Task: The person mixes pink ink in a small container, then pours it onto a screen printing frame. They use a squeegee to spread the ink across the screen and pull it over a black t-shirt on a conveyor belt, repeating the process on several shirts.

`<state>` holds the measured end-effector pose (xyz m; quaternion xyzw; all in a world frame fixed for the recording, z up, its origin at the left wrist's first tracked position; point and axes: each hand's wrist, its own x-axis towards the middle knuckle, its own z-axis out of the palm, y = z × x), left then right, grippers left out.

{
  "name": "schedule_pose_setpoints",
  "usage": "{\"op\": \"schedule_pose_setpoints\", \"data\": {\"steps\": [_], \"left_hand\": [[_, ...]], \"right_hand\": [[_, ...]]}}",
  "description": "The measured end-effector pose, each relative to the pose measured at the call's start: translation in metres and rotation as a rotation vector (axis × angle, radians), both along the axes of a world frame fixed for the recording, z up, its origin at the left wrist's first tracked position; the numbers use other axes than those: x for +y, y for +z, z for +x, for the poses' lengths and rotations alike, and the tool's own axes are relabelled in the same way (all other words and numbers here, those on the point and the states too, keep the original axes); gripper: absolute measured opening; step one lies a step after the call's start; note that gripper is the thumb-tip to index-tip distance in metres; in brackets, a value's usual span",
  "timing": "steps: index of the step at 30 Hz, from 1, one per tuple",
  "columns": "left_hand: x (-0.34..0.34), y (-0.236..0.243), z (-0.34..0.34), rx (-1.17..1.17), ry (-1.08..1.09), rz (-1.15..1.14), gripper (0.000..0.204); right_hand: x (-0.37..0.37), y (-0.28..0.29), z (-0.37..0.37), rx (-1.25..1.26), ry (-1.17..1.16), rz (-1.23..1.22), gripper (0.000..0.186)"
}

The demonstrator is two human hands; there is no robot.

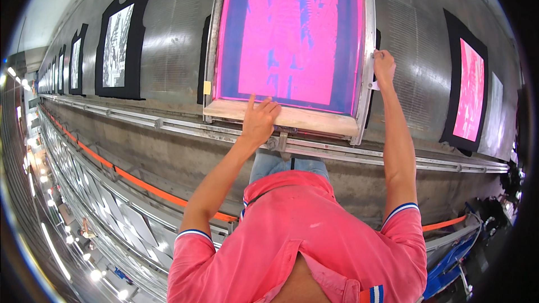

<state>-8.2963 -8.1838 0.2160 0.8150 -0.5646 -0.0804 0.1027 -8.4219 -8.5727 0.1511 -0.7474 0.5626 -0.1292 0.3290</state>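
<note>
A screen-printing frame (368, 28) with metal sides lies over the long table in front of me. Its mesh (289, 39) is covered in bright pink ink, with a figure pattern in pink and blue. Along the near end runs a pale wooden bar (314, 119), smeared pink on its far edge. My left hand (261, 119) grips this bar left of its middle, the fingers laid over the top and the thumb side hidden. At the frame's right side, my right hand (385, 67) is closed on the metal edge, beside a small white tab (374, 86).
Black shirt-shaped textile pieces with white prints, such as one piece (137, 56), line the table to the left. To the right lies a black piece with a pink print (471, 90). A metal rail (331, 148) follows the near edge. Behind me run an orange strip (146, 182) and metal racks (123, 213).
</note>
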Motion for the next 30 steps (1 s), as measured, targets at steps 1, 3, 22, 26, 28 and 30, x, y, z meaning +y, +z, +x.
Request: {"op": "schedule_pose_setpoints", "data": {"steps": [1, 3, 22, 26, 28, 30], "left_hand": [[0.006, -0.003, -0.003, 0.023, -0.002, -0.024, 0.038], [0.016, -0.010, -0.008, 0.071, 0.010, -0.068, 0.038], [-0.174, -0.022, 0.183, 0.741, -0.313, 1.031, 0.042], [-0.251, 0.008, 0.255, 0.556, -0.353, 0.835, 0.043], [-0.297, 0.005, 0.293, 0.371, -0.398, 0.736, 0.041], [-0.332, 0.000, 0.333, 0.193, -0.354, 0.539, 0.034]], "right_hand": [[0.000, 0.002, 0.001, -0.002, 0.003, 0.000, 0.031], [0.001, 0.005, 0.001, -0.007, 0.007, 0.000, 0.032], [0.006, 0.019, 0.006, 0.011, -0.027, -0.106, 0.028], [0.011, 0.023, 0.000, 0.013, -0.020, -0.118, 0.027], [0.012, 0.029, 0.001, 0.020, -0.037, -0.075, 0.026], [0.016, 0.044, 0.009, 0.041, -0.064, 0.003, 0.024]]}}
